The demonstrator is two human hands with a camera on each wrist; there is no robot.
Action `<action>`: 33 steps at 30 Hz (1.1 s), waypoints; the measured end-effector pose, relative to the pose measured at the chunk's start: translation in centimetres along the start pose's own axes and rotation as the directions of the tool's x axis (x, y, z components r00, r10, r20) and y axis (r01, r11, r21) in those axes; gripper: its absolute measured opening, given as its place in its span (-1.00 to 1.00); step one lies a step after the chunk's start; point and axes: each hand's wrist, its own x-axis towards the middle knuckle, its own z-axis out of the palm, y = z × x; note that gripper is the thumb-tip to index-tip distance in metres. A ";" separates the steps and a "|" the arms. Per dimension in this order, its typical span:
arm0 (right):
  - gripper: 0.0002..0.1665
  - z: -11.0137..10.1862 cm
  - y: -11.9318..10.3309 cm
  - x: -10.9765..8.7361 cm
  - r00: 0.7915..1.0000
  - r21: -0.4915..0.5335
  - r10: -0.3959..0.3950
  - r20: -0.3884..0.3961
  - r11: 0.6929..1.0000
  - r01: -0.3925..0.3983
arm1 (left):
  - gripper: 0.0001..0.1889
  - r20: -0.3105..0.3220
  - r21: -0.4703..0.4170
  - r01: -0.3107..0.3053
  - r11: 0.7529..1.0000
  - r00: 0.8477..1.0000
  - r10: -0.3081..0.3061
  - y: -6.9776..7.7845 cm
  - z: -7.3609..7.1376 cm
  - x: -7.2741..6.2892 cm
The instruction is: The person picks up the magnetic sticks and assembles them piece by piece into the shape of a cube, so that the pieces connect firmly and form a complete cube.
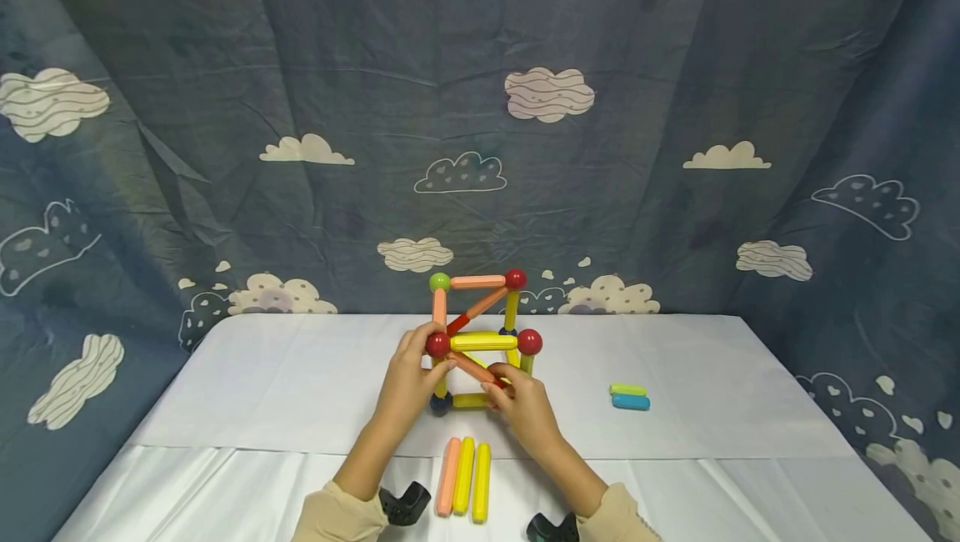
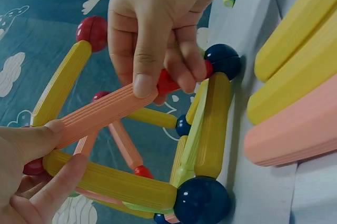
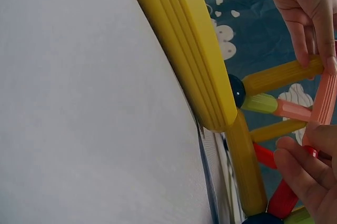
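Observation:
A toy frame of magnetic sticks and balls stands on the white table. At its near upper left corner, my left hand (image 1: 408, 371) grips round a red ball (image 1: 438, 344), thumb on the upper end of a pink stick (image 2: 108, 112) and a finger on the yellow upright (image 2: 113, 179). My right hand (image 1: 527, 404) pinches the diagonal's lower part, where the pink stick meets a short red stick (image 2: 167, 81). The red stick's far end is right at a dark blue ball (image 2: 223, 61). Another red ball (image 1: 529, 342) tops the near right corner.
One loose pink stick (image 1: 447, 477) and two yellow sticks (image 1: 472, 479) lie in front of the frame. Off to the right are a short lime stick (image 1: 627, 389) and a blue one (image 1: 631, 402). A cloud-patterned curtain (image 1: 600, 217) hangs behind the table.

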 end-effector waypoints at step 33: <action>-0.30 -4.4 0.7 1.1 0.974 -0.100 -0.211 -0.086 0.974 0.203 | -0.53 -0.057 -0.107 0.023 0.994 0.998 -0.029 -2.4 1.3 0.2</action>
